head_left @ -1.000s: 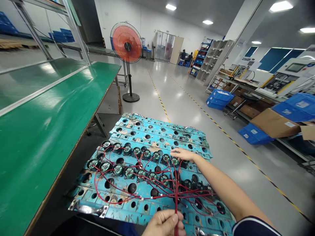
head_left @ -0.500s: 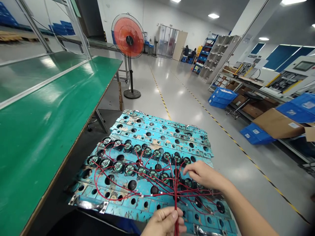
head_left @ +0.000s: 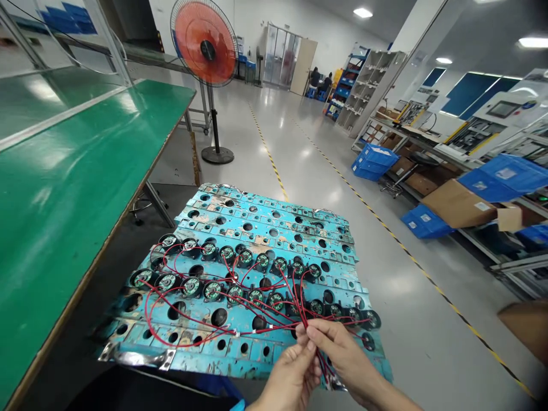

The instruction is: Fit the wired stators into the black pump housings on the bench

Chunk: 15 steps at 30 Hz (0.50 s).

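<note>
L hand (head_left: 291, 371) & R hand (head_left: 342, 351) both pinching red wires (head_left: 303, 313) over blue board's (head_left: 295, 248) near edge, twd R corner; wires hidden inside grip, lower ends hard to make out. Near-edge handle (head_left: 337, 385) mostly covered, R arm (head_left: 391, 395) cut off.

wires (head_left: 303, 313): red | board (head_left: 205, 361): turquoise | round parts (head_left: 213, 290): black, green | tape (head_left: 443, 294): yellow-black striped

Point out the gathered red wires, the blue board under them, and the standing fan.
Red wires (head_left: 302, 310): head view, on the strands where they draw together.
Blue board (head_left: 233, 363): head view, on its bare near strip.
Standing fan (head_left: 208, 50): head view, on the dark hub.
</note>
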Motion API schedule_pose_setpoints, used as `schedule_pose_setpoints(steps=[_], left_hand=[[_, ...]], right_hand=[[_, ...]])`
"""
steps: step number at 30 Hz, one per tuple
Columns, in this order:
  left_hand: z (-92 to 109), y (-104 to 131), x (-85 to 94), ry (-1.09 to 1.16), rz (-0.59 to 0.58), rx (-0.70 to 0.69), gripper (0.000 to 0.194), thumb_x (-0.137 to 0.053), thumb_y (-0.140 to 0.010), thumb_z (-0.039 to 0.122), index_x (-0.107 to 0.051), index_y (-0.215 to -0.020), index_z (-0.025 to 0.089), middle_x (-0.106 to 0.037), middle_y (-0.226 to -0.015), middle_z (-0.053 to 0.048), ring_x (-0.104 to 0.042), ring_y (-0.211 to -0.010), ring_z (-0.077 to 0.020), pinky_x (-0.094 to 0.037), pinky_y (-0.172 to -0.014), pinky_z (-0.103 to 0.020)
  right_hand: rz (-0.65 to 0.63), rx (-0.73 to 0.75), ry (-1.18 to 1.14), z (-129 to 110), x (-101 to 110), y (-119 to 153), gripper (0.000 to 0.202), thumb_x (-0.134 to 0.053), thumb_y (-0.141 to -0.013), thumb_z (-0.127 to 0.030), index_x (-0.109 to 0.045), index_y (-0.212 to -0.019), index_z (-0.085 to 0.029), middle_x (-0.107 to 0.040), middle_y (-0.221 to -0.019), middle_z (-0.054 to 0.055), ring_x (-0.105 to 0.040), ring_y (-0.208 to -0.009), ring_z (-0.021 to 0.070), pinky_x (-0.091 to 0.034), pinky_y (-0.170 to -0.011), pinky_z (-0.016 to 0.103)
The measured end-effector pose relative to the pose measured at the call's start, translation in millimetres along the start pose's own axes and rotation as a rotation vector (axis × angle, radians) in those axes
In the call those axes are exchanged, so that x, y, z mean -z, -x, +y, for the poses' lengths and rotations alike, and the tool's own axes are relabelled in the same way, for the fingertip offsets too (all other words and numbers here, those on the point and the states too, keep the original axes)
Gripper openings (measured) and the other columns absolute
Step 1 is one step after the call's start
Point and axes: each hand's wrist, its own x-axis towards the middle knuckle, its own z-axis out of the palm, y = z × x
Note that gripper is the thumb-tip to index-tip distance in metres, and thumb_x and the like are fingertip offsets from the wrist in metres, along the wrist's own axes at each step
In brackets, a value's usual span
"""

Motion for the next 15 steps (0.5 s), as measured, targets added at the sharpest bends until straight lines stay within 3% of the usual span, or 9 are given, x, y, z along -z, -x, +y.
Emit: schedule_pose_setpoints(steps=[3,6,8,10,15], left_hand=[[-0.4,2.0,4.7,-0.024,0.001,0.053,0.058,-0.09,-0.057,0.061,-0.075,-0.09,0.016,-0.067,-0.069,-0.001,-0.059,-0.061,-0.0101,-0.042,-0.059,-0.021],[-3.6,8.8,19.4,-0.123,-0.027,0.131,0.066,-0.092,-0.053,0.061,-0.077,-0.1,0.017,-0.069,-0.07,-0.001,-0.06,-0.061,-0.0116,-0.042,-0.059,-0.022],[-4.8,13.5,29.9,-0.2,-0.039,0.149,0.067,-0.092,-0.052,0.062,-0.078,-0.097,0.016,-0.068,-0.067,-0.001,-0.059,-0.058,-0.0111,-0.041,-0.061,-0.023],[-3.9,17.0,37.1,-0.242,-0.039,0.153,0.067,-0.092,-0.05,0.062,-0.079,-0.094,0.015,-0.067,-0.065,-0.001,-0.057,-0.056,-0.0101,-0.04,-0.06,-0.023],[2.6,21.0,39.7,-0.234,-0.005,0.126,0.066,-0.092,-0.048,0.063,-0.079,-0.091,0.015,-0.064,-0.063,0.001,-0.054,-0.051,-0.007,-0.036,-0.056,-0.02]], right_hand=[[0.006,0.129,0.231,-10.0,20.0,-17.3,0.046,-0.051,-0.097,-0.058,-0.074,-0.087,-0.019,-0.072,-0.085,0.006,-0.065,-0.072,0.0181,-0.051,-0.064,0.028],[0.072,0.449,0.818,-12.5,50.4,-47.8,0.036,-0.045,-0.104,-0.041,-0.074,-0.107,-0.022,-0.073,-0.097,0.008,-0.066,-0.089,0.0212,-0.051,-0.08,0.033],[0.038,0.573,1.207,-5.6,66.7,-71.2,0.034,-0.04,-0.106,-0.029,-0.071,-0.116,-0.022,-0.072,-0.105,0.01,-0.065,-0.095,0.0224,-0.05,-0.083,0.033],[-0.053,0.573,1.429,4.1,76.3,-91.5,0.032,-0.041,-0.105,-0.022,-0.072,-0.111,-0.019,-0.072,-0.099,0.01,-0.065,-0.091,0.0218,-0.049,-0.078,0.031],[-0.181,0.536,1.515,15.3,79.2,-116.7,0.025,-0.051,-0.094,-0.006,-0.073,-0.094,-0.017,-0.071,-0.088,0.009,-0.067,-0.08,0.0183,-0.047,-0.07,0.025]])
